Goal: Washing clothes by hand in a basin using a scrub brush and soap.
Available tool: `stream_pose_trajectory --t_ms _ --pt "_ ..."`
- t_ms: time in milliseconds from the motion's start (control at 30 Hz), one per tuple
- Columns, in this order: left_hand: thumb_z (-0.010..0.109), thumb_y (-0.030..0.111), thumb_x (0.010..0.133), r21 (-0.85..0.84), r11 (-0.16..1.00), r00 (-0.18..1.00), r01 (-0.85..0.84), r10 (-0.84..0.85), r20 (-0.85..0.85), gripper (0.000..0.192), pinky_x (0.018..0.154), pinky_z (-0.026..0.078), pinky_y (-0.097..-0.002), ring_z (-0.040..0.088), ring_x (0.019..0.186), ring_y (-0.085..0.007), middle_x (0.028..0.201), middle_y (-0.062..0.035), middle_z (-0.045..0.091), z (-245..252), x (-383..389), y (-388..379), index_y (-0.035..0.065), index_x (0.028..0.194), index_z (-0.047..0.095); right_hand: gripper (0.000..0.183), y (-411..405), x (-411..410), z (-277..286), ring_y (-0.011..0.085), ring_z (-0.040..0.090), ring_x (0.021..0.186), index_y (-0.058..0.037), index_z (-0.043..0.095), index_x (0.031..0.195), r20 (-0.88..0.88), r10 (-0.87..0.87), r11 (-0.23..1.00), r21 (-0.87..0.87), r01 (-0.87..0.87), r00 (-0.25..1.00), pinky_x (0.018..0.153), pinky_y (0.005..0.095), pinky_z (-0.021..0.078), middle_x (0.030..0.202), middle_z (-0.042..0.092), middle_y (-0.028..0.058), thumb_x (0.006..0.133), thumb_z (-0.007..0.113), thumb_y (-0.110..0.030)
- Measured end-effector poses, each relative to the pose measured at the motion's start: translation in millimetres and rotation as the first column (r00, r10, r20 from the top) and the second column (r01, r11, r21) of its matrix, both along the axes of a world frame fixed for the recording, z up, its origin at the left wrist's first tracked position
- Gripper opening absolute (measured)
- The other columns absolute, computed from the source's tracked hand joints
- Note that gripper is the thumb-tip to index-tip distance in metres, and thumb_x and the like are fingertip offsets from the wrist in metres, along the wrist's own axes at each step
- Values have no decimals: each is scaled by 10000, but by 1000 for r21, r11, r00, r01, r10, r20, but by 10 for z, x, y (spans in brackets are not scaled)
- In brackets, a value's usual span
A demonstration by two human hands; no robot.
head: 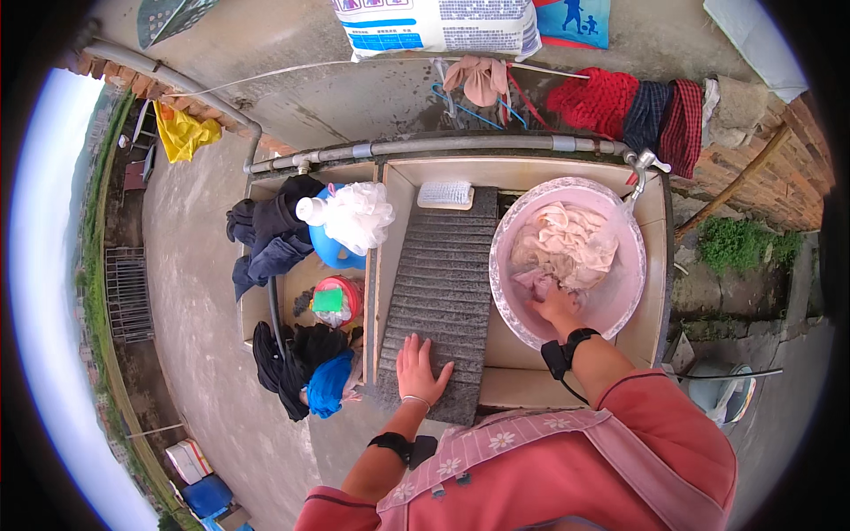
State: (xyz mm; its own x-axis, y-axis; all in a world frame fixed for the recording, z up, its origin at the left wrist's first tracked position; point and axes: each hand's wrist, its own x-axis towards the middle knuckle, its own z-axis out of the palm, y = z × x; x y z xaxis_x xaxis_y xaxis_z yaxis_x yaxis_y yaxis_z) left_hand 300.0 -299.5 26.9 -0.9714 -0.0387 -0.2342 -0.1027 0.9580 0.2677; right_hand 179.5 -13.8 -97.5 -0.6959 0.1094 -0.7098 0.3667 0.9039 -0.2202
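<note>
My left hand (424,372) rests palm down, fingers apart, on the lower part of a grey ribbed stone washboard (438,265). A pink plastic basin (627,306) stands to its right in the tiled sink. My right hand (556,305) reaches into that basin, its fingertips at wet pink cloth (532,281). Whether the fingers grip the cloth is hidden. Bunched pale pink fabric (571,232) lies farther back in the cloudy water. A white scrubbing brush (446,194) sits at the washboard's top end.
A metal tap (641,174) overhangs the basin's rim. Left of the washboard are a blue bottle (332,242), a white mesh bath puff (358,216), a red tub (357,299) and dark clothes (282,226). Laundry such as a red knit cloth (591,103) hangs behind.
</note>
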Motion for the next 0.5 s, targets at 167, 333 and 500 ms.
stream_pose_trajectory --t_ms 167,333,500 --pt "595 406 767 130 987 992 -92 102 -69 476 990 260 -432 351 1202 -326 1249 -173 423 -114 -118 14 83 1109 522 547 262 -207 37 326 498 1085 -63 538 1135 79 36 917 -398 -1 996 881 377 398 1106 553 200 731 615 -423" --pt "644 170 751 616 787 976 40 103 -194 381 884 373 -411 485 1024 -332 1075 -141 544 38 -752 269 55 1095 527 301 305 -542 1411 309 535 886 -17 578 909 -509 21 668 -633 -391 861 751 363 432 862 545 159 699 669 -214" --pt "677 159 697 509 731 868 455 -236 -438 535 925 372 -395 438 1129 -339 1162 -163 503 372 -1620 1005 76 1187 479 299 318 -519 2151 272 529 876 -24 540 862 -592 168 629 -552 -548 788 733 356 418 858 533 116 666 700 -183"
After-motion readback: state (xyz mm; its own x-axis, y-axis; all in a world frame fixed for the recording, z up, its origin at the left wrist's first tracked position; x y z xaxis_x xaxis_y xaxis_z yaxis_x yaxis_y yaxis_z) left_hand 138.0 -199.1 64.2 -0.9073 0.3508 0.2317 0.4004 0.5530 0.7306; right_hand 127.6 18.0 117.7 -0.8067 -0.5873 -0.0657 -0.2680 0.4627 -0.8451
